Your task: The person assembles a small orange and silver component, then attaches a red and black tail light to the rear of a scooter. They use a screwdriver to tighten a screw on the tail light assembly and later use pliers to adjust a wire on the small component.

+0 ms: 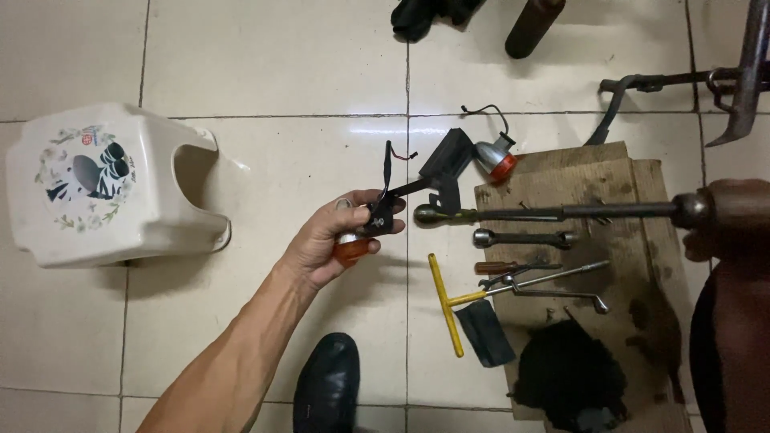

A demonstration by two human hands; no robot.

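Right hand (734,220), close to the lens and blurred, looks wrapped round the handle of a long screwdriver (553,212) whose shaft runs left over the wooden board (634,180), though the grip itself is hard to read. Left of that: cream plastic stool (120,188) on the tiled floor (265,56), black shoe (326,385) below the forearm. Left hand (333,240) is clamped on an orange turn-signal lamp with black bracket (365,232), held above the tiles just left of the board; second lamp (497,156) lies at the board's top corner, yellow T-handle wrench (445,301) at its left edge.
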